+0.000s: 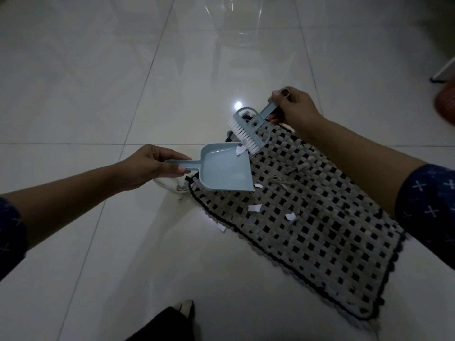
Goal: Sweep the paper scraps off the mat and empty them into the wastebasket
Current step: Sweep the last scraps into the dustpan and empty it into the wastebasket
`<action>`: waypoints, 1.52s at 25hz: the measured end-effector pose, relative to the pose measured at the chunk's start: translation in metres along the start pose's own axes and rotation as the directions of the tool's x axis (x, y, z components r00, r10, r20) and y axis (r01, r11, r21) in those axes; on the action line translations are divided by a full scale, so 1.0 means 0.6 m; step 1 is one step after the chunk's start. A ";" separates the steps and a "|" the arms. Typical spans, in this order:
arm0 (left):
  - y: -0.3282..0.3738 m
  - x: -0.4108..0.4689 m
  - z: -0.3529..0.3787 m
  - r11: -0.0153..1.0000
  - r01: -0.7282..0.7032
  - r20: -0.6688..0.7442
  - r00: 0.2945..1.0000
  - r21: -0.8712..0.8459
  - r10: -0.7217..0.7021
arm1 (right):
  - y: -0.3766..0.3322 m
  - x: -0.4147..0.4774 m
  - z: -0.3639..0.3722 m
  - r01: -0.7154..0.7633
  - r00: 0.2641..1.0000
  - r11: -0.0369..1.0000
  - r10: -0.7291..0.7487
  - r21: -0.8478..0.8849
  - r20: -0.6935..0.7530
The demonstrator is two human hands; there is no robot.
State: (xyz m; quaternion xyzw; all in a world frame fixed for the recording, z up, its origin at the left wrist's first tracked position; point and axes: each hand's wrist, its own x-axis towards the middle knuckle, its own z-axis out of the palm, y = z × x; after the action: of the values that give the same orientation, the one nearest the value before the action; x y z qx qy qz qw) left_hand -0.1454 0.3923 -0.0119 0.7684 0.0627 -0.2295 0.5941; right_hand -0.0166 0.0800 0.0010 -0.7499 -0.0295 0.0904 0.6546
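Observation:
A woven black-and-beige mat [307,217] lies on the tiled floor. My left hand [152,166] grips the handle of a light blue dustpan [224,168], whose open lip rests at the mat's left edge. My right hand [290,107] holds a small blue hand brush [248,131] by its handle, white bristles at the pan's far corner, touching one paper scrap [239,150] at the pan's mouth. More white scraps lie on the mat: one by the pan's lip [257,185], one larger [254,207], one [290,216]. Another scrap [220,227] sits at the mat's edge.
A red mesh basket [445,104] shows partly at the right edge, beside a white furniture leg [443,70]. A clear plastic item [170,185] lies on the floor under the dustpan. My foot [186,308] is at the bottom. Glossy white tiles [98,70] surround the mat.

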 end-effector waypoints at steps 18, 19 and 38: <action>0.022 0.020 0.023 0.971 -0.057 -0.186 0.983 -0.233 0.013 | -0.063 -0.027 0.005 0.244 0.969 0.958 -0.249 -0.152 -0.012; 0.022 0.020 0.023 0.970 -0.060 -0.196 0.980 -0.236 0.013 | -0.053 -0.026 0.002 0.187 0.981 0.975 -0.193 -0.124 -0.037; 0.027 0.036 0.026 0.938 -0.042 -0.218 0.975 -0.343 -0.036 | -0.061 -0.019 -0.007 0.240 0.967 0.965 -0.247 0.102 0.060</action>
State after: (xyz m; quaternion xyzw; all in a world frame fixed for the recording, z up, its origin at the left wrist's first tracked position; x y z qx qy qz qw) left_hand -0.1249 0.3691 -0.0098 0.6729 0.1663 -0.1272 0.7095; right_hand -0.0243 0.0794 0.0390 -0.7051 -0.1409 0.0374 0.6939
